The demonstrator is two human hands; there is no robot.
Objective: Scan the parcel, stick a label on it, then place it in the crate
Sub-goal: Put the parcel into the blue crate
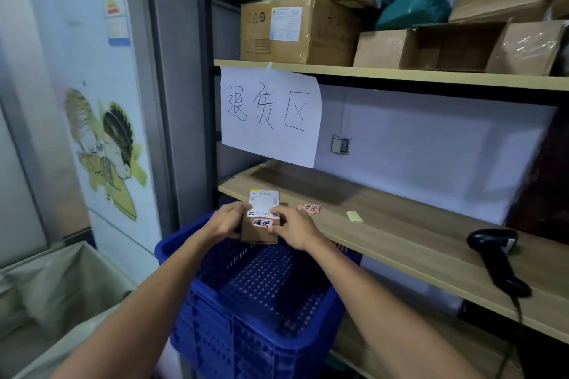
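Parcel (260, 229) hangs above the far rim of the blue crate (246, 301), pinched on both sides: left hand (226, 220) and right hand (294, 229) each closed on it. Its red label (261, 222) looks freshly stuck; a lifted edge could peel. Releasing this close to the crate's far rim risks it tipping onto the shelf (400, 224) beyond.

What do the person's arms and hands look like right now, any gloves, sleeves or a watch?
Both arms are bare from wrist to the frame edge: no sleeves in view. The left hand and right hand wear no gloves. No watch, bracelet or ring shows on either wrist or on the fingers that can be seen.
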